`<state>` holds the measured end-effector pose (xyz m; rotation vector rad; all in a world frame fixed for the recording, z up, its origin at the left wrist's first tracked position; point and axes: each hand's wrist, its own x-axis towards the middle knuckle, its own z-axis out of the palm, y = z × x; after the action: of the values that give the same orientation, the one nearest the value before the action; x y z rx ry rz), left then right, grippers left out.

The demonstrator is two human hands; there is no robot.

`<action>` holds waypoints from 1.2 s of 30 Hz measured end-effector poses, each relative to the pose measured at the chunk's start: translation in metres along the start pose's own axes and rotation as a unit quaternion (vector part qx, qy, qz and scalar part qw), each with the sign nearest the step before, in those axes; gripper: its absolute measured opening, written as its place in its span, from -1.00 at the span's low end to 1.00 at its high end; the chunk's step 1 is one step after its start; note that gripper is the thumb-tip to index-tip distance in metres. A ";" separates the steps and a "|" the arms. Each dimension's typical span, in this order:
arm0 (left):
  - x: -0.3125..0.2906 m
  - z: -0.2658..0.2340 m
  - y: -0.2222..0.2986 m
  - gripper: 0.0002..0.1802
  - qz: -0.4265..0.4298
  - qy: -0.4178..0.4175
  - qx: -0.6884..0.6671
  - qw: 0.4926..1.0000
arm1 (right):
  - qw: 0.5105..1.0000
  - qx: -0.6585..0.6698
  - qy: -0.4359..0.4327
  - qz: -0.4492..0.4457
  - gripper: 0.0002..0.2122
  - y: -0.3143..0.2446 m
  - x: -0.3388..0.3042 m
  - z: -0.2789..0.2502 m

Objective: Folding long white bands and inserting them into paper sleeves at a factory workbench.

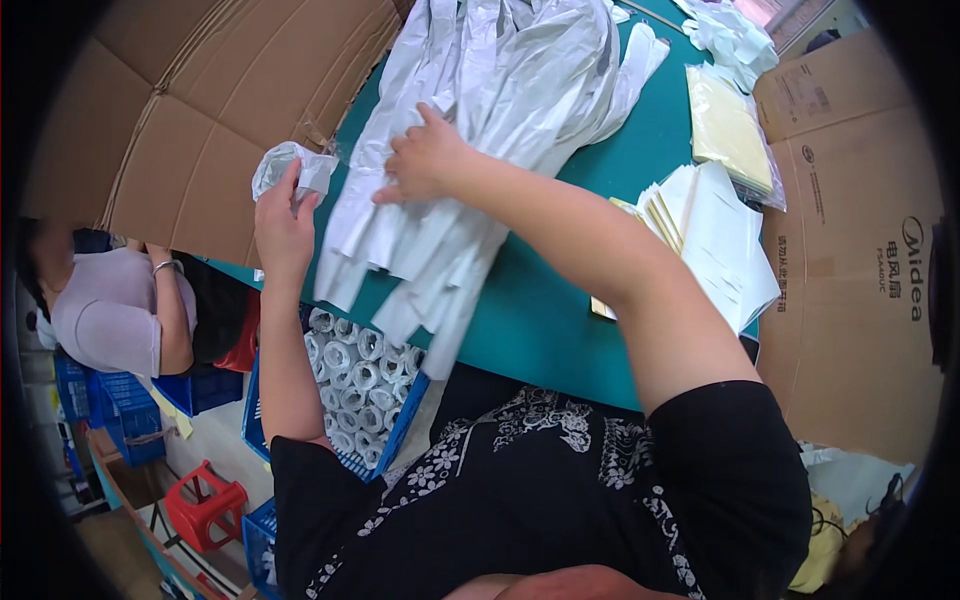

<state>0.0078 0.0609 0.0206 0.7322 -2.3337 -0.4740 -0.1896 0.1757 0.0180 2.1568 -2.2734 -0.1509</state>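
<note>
My left hand [284, 222] is raised at the left edge of the green table, its thumb and fingers closed on a crumpled white plastic sleeve [280, 165]. The sleeve's upper end is bunched into a rounded, open shape; the palm hides part of it. Long white plastic sleeves [520, 90] lie in a loose pile across the table, their near ends hanging toward the front edge. On the left side of this pile rests my right hand [428, 160], fingers apart, touching the top layers. The lower ends of the sleeves are slightly blurred.
A blue basket [408, 425] of white-wrapped rolls [365, 375] stands below the table's left front. Cardboard [190, 150] rises at left, a carton [850, 250] at right. White sheets [700, 235] and a yellowish packet [730, 130] lie right. A person [115, 310] sits left, near a red stool [205, 505].
</note>
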 end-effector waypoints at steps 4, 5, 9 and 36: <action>-0.010 0.018 0.000 -0.51 -0.007 -0.081 0.012 0.997 | 1.000 -0.004 0.004 0.009 -0.49 0.013 -0.063 0.002; -0.015 0.023 -0.003 -0.51 -0.002 -0.082 0.007 0.997 | 0.999 0.010 0.025 0.019 -0.55 0.015 -0.076 0.003; -0.022 0.035 0.018 -0.61 0.145 -0.076 0.131 0.978 | 0.918 0.163 0.361 0.012 -0.76 -0.004 -0.144 -0.011; -0.206 0.105 0.250 -0.73 -0.271 -0.355 -0.592 0.671 | 0.368 0.848 0.186 0.334 -0.78 0.044 -0.299 0.058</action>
<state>-0.0256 0.3960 -0.0279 0.5432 -1.6398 -2.5888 -0.2211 0.4793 -0.0180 0.0975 -2.3977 3.2429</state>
